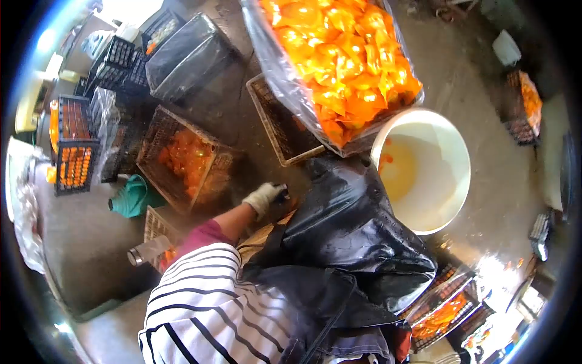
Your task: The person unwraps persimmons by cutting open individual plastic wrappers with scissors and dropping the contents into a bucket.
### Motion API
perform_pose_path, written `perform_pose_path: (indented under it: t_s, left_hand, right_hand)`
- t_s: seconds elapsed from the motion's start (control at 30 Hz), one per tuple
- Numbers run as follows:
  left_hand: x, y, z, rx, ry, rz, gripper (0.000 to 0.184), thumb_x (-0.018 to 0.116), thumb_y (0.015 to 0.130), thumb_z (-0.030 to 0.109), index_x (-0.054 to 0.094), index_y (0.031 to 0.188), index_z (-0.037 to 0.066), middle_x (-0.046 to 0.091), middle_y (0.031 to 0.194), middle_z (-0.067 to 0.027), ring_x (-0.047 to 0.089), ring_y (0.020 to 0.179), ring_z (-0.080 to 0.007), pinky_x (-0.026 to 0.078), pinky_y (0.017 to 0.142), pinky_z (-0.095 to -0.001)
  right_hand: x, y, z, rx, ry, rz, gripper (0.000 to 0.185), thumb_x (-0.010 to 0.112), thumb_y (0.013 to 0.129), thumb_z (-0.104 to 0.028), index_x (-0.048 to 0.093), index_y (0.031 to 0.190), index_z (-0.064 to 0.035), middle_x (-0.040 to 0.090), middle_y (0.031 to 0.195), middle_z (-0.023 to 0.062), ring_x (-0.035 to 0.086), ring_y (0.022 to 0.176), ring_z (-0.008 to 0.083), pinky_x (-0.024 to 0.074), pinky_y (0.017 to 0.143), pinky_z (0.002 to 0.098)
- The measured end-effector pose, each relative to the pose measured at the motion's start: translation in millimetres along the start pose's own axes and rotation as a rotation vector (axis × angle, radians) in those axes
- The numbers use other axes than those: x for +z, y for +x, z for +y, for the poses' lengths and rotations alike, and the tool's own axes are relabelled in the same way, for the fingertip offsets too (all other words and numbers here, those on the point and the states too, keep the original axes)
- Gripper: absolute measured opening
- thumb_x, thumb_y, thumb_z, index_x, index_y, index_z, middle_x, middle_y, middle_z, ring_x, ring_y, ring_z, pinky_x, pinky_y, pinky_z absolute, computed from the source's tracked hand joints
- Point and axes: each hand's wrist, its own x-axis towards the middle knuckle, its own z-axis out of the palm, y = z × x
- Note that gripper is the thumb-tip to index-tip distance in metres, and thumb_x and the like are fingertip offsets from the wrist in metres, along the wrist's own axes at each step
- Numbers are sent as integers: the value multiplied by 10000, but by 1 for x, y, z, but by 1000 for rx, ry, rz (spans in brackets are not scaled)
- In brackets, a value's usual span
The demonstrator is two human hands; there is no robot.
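Note:
My left hand [264, 199], in a whitish glove, reaches out from a magenta cuff and a striped sleeve. Its fingers are closed round a small dark thing [280, 193] that I cannot make out. The hand is between a brown crate [206, 176] with orange pieces in it and the black apron [357, 224] over my lap. Beyond it stands a dark, mostly bare crate [282, 130]. My right hand does not show.
A plastic-lined container [273, 54] heaped with glossy orange pieces is ahead. Right of it stands a white bucket [451, 182] with yellowish liquid. A teal object [133, 194] and black crates [76, 161] are at left. More crates [445, 297] stand at lower right.

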Motion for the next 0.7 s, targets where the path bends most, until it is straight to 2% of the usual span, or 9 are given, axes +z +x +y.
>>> perform_pose_path:
  t_s: [0.07, 0.13, 0.17, 0.23, 0.27, 0.33, 0.4, 0.53, 0.7]
  left_hand:
    - [-27, 2, 24, 439, -265, 243, 358, 637, 884, 345, 651, 986, 2, 680, 832, -89, 635, 709, -197, 510, 654, -331]
    - [-56, 14, 57, 424, -406, 344, 298, 609, 890, 312, 639, 931, 19, 667, 812, -105, 625, 690, -208, 485, 625, -346]
    - [-79, 105, 33, 721, 21, 603, 299, 591, 898, 314, 627, 903, 17, 640, 751, -105, 600, 663, -219, 472, 614, -367]
    - [-92, 90, 87, 569, -426, 431, 412, 657, 853, 362, 613, 1014, -15, 654, 902, -145, 598, 820, -285, 465, 721, -364]
    - [-96, 102, 110, 630, -350, 585, 675, 709, 788, 438, 524, 1240, -27, 631, 1103, -205, 599, 993, -321, 469, 831, -360]
    - [-95, 72, 154, 449, -140, 794, 920, 722, 743, 503, 359, 1383, -49, 571, 1221, -255, 564, 1127, -345, 449, 937, -371]
    - [-92, 63, 182, 224, -56, 669, 1004, 729, 713, 530, 303, 1405, -60, 525, 1269, -283, 514, 1205, -350, 418, 999, -384]
    - [-82, 108, 173, 199, 108, 540, 794, 688, 766, 418, 406, 1355, -34, 554, 1247, -253, 539, 1172, -349, 439, 970, -385]
    - [-68, 104, 156, 297, -19, 543, 739, 684, 762, 318, 402, 1359, -13, 584, 1203, -249, 558, 1140, -357, 445, 954, -394]
  right_hand:
    - [2, -7, -6, -38, -7, 2, 377, 415, 940, -390, 622, 1051, -96, 619, 900, 14, 562, 769, 169, 465, 719, 313]
    - [4, -16, -10, -57, -12, 8, 373, 416, 941, -385, 622, 1053, -95, 620, 904, 14, 563, 772, 169, 466, 722, 312]
    - [5, -21, -12, -63, -13, 14, 372, 416, 941, -382, 622, 1054, -94, 621, 906, 15, 564, 773, 169, 466, 723, 312]
    - [4, -27, -14, -69, -16, 30, 369, 416, 942, -377, 622, 1056, -93, 623, 909, 16, 565, 776, 169, 467, 726, 312]
    - [3, -30, -15, -69, -18, 38, 367, 417, 942, -374, 622, 1057, -92, 624, 911, 16, 566, 777, 169, 467, 727, 312]
    - [4, -37, -19, -56, -25, 54, 364, 417, 943, -369, 622, 1059, -91, 625, 915, 17, 567, 780, 170, 468, 730, 312]
    - [6, -44, -23, -32, -29, 75, 361, 418, 944, -363, 621, 1061, -90, 627, 919, 18, 568, 783, 170, 468, 733, 312]
    - [5, -57, -30, 8, -25, 118, 354, 419, 945, -353, 621, 1064, -87, 630, 926, 19, 571, 788, 171, 470, 738, 312]
    - [7, -66, -30, 32, -17, 129, 347, 420, 947, -339, 621, 1069, -84, 634, 936, 21, 575, 795, 171, 471, 745, 312]
